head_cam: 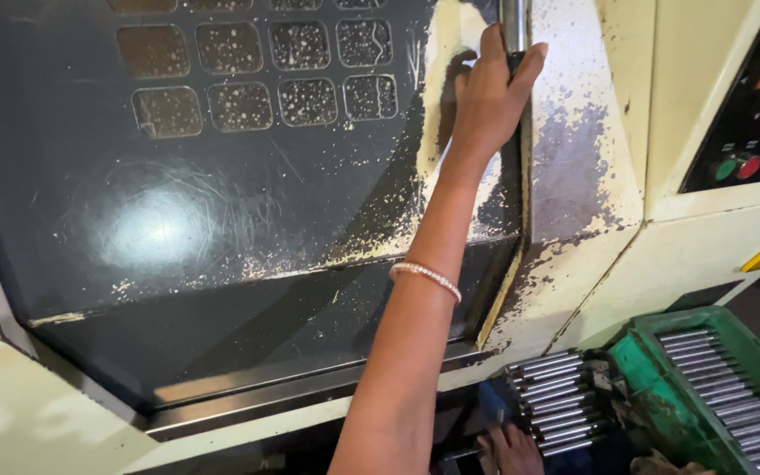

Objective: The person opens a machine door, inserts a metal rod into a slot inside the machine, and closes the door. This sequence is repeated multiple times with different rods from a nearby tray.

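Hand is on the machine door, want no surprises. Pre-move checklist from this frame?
1. Left hand grip on the door handle: ok, fingers and thumb are wrapped round it.
2. Right hand clear of the door: ok, it is low, beside the stack of steel rods.
3. What the right hand holds: cannot tell, the frame edge cuts it off.
4. View through the door window: not ok, it is speckled, scratched and has glare.
5. Bracelet clear of the handle: ok, it sits well down the wrist.
6. Rods inside the green tray: ok as far as shown.
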